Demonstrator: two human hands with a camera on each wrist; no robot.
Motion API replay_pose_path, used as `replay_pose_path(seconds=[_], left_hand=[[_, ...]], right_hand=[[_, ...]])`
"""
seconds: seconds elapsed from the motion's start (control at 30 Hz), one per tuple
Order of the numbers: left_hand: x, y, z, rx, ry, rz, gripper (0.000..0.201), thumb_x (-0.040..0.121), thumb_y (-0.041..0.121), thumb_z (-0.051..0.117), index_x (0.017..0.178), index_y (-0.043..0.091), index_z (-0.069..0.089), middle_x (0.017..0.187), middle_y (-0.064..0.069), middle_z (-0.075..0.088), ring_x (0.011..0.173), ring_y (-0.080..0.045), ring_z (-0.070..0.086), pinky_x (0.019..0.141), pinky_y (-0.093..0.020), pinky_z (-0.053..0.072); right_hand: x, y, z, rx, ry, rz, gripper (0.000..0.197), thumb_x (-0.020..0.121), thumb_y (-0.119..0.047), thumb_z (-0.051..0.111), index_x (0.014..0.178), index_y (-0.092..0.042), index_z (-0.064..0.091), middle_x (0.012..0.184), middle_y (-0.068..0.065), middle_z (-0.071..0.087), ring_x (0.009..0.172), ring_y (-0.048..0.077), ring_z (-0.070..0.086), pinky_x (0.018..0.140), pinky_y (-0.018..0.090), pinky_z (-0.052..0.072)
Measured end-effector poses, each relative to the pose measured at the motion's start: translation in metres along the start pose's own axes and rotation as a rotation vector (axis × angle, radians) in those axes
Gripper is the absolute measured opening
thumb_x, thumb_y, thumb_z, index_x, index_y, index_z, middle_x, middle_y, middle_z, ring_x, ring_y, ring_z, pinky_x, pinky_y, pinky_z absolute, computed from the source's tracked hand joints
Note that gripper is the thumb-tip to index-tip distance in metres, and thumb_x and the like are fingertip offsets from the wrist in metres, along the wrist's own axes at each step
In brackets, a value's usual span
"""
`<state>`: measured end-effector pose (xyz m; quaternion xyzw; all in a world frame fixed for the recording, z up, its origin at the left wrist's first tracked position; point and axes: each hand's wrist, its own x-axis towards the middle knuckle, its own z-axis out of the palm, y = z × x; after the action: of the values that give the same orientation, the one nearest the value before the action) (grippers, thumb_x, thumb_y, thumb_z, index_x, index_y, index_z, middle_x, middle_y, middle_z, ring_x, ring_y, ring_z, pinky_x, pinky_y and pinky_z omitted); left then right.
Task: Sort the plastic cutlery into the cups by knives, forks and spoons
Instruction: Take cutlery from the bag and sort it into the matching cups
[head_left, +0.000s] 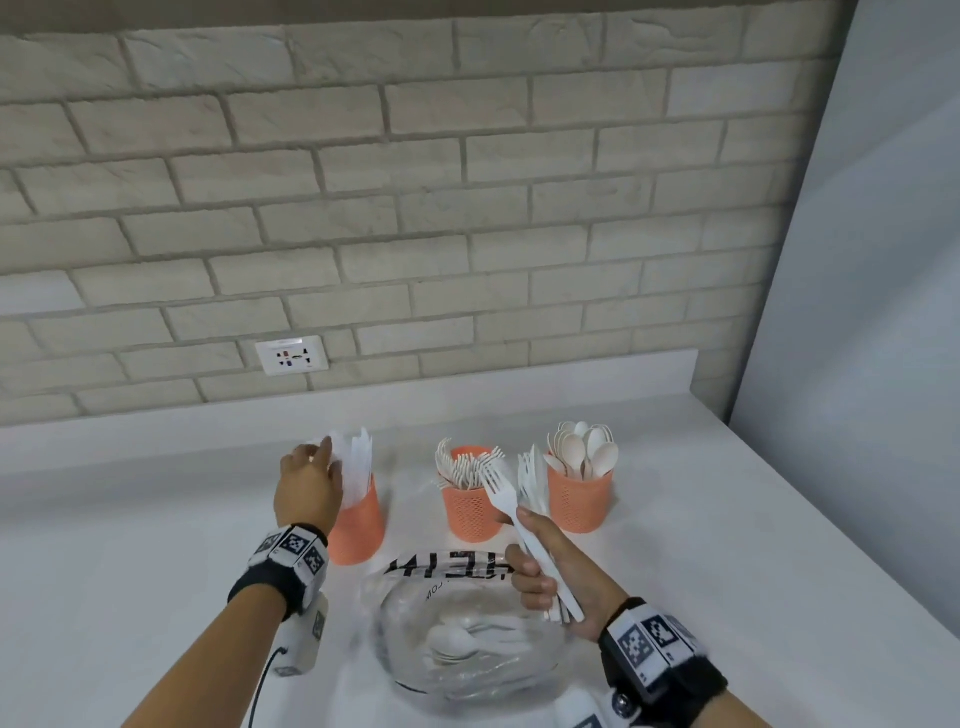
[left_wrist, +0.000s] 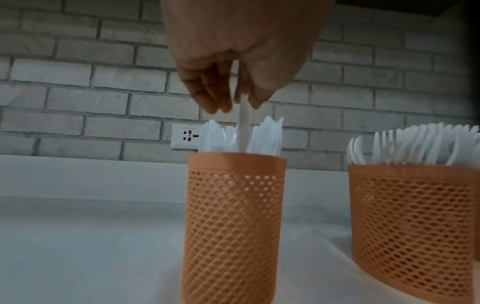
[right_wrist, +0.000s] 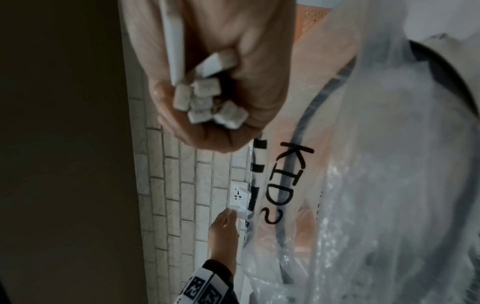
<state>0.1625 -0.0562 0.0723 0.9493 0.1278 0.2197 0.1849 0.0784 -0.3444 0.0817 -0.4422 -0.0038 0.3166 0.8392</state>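
Three orange mesh cups stand in a row on the white counter. My left hand (head_left: 311, 480) pinches a white knife (left_wrist: 242, 127) by its handle, its lower end down inside the left cup (head_left: 358, 525) among other knives. The middle cup (head_left: 471, 506) holds forks, the right cup (head_left: 579, 501) spoons. My right hand (head_left: 545, 577) grips a bundle of white forks (head_left: 524, 499) upright, in front of the gap between the middle and right cups. The handle ends (right_wrist: 205, 102) stick out of the fist in the right wrist view.
A clear plastic bag (head_left: 467, 639) with black lettering lies open near the front edge, with white cutlery inside. A brick wall with a socket (head_left: 292, 355) runs behind the counter. A pale wall closes the right side.
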Motion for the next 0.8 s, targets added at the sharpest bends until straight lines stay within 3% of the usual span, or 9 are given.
replay_pose_path(seconds=[0.07,0.17,0.27,0.33,0.4,0.5,0.63,0.8], left_hand=[[-0.004,0.01,-0.009,-0.013,0.079,0.0,0.046,0.091,0.013,0.052,0.135,0.001,0.043,0.123,-0.029,0.048,0.11,-0.044,0.046,0.084,-0.051,0.045],[-0.016,0.043,-0.029,-0.314,0.123,-0.004,0.033,0.092,0.013,0.051,0.123,0.004,0.054,0.111,-0.019,0.059,0.091,-0.029,0.057,0.081,-0.036,0.045],[-0.045,0.082,-0.053,-0.605,-0.171,-0.064,0.017,0.093,0.016,0.05,0.09,0.012,0.066,0.082,-0.008,0.067,0.071,-0.018,0.058,0.068,-0.026,0.044],[-0.072,0.104,-0.062,-0.719,-0.435,-0.127,0.024,0.093,0.026,0.052,0.086,0.01,0.068,0.074,-0.002,0.064,0.059,-0.012,0.053,0.053,-0.019,0.04],[-0.096,0.12,-0.061,-0.749,-0.576,-0.161,0.033,0.091,0.036,0.054,0.087,0.007,0.071,0.07,0.001,0.064,0.053,-0.008,0.051,0.046,-0.014,0.037],[-0.115,0.132,-0.053,-0.838,-0.539,-0.228,0.032,0.089,0.035,0.059,0.076,0.008,0.067,0.067,-0.001,0.061,0.045,-0.006,0.049,0.04,-0.011,0.036],[-0.124,0.133,-0.046,-0.913,-0.499,-0.343,0.026,0.087,0.027,0.063,0.068,0.01,0.059,0.065,-0.002,0.058,0.048,-0.01,0.048,0.038,-0.012,0.034],[-0.13,0.135,-0.041,-1.069,-0.478,-0.396,0.016,0.089,0.015,0.059,0.076,0.01,0.052,0.069,-0.004,0.062,0.05,-0.012,0.052,0.046,-0.019,0.041]], right_hand=[[0.001,0.0,0.0,-0.014,0.008,-0.016,0.043,0.079,-0.041,0.055,0.115,-0.018,0.046,0.047,-0.006,0.039,0.031,0.002,0.029,0.032,0.014,0.027],[0.004,0.001,0.002,-0.031,0.013,-0.051,0.04,0.077,-0.041,0.056,0.111,-0.02,0.049,0.047,-0.006,0.039,0.032,0.002,0.031,0.033,0.014,0.029],[0.007,0.003,0.008,-0.045,0.025,-0.085,0.034,0.077,-0.042,0.056,0.102,-0.021,0.05,0.047,-0.007,0.04,0.031,0.002,0.032,0.033,0.014,0.03],[0.008,0.005,0.012,-0.061,0.042,-0.103,0.032,0.077,-0.042,0.057,0.099,-0.02,0.049,0.047,-0.007,0.042,0.031,0.002,0.033,0.033,0.015,0.031],[0.008,0.007,0.017,-0.098,0.065,-0.116,0.026,0.083,-0.041,0.056,0.096,-0.018,0.05,0.047,-0.006,0.042,0.031,0.003,0.034,0.033,0.016,0.031],[0.005,0.011,0.023,-0.173,0.108,-0.141,0.02,0.093,-0.035,0.051,0.095,-0.015,0.054,0.048,-0.004,0.044,0.031,0.005,0.037,0.034,0.017,0.033],[-0.003,0.018,0.024,-0.295,0.151,-0.187,0.022,0.094,-0.032,0.051,0.1,-0.011,0.054,0.048,-0.004,0.046,0.034,0.007,0.04,0.037,0.019,0.036],[-0.016,0.02,0.026,-0.378,0.146,-0.242,0.02,0.096,-0.031,0.049,0.098,-0.012,0.055,0.053,0.002,0.048,0.038,0.01,0.045,0.037,0.019,0.04]])
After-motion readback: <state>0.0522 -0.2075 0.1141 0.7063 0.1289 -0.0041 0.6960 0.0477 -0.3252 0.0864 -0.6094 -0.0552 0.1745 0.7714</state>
